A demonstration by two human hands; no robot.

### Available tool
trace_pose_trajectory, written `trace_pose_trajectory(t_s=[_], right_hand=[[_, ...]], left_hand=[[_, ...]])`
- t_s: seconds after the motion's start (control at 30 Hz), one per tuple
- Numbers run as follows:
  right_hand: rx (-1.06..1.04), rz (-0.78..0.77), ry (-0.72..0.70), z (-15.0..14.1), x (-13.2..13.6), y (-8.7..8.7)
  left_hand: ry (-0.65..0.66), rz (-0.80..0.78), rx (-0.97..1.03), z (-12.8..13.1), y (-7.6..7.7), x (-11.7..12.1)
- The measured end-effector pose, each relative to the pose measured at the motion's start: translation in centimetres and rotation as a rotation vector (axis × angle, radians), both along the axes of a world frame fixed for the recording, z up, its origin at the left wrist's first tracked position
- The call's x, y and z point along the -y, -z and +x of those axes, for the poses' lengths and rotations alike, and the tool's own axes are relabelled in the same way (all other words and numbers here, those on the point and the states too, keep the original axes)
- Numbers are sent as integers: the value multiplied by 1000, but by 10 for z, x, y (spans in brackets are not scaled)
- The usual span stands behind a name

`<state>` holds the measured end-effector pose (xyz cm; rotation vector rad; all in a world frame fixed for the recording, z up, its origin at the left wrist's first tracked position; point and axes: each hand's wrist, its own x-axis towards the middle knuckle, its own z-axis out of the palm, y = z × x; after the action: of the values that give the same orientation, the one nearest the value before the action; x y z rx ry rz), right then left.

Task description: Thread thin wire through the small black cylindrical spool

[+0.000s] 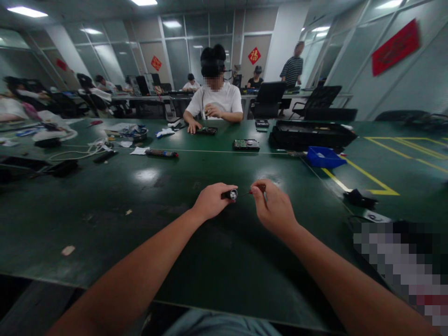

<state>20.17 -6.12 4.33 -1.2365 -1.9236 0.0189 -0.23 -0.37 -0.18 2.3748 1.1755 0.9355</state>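
Above the green table, my left hand [211, 201] is closed around a short dark cylinder [229, 194]. The cylinder's round, light-coloured end with small dark openings faces toward me; its kind I cannot make out. To the right, my right hand [275, 205] pinches a small screwdriver [251, 192] with a reddish handle. Its thin shaft points left at the cylinder's end. Whether the tip touches the cylinder is too small to tell. My fingers hide most of the handle and part of the cylinder.
Across the green table [196, 261], a person [217, 100] handles a hard drive [207, 130]. Another hard drive [247, 144] lies ahead of my hands. A blue bin [325, 157] and a black case [311, 134] stand to the right. A dark cylindrical tool [161, 153] and white cable [82, 151] lie left.
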Motion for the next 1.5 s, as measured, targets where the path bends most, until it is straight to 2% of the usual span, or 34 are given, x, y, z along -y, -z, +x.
trace_pose_trajectory(t_s=[0.23, 0.5, 0.67, 0.97, 1.03, 1.2, 1.33, 1.5], right_hand=[[-102, -6, -8, 3, 1, 1], [-38, -69, -31, 1, 0, -1], [14, -65, 6, 1, -3, 0], [-8, 72, 88, 6, -7, -1], [44, -23, 64, 5, -9, 1], [257, -455, 41, -3, -15, 16], [363, -511, 29, -13, -19, 24], [458, -500, -87, -16, -19, 22]], left_hand=[[17, -7, 4, 1, -2, 1], [29, 9, -23, 0, 0, 0], [-7, -12, -11, -2, 0, -1], [-81, 2, 74, -1, 2, -2], [-126, -1, 91, -1, 2, -3], [-170, -26, 113, -1, 3, -4], [-155, -37, 117, 0, 5, -4], [-156, -34, 95, -1, 4, -4]])
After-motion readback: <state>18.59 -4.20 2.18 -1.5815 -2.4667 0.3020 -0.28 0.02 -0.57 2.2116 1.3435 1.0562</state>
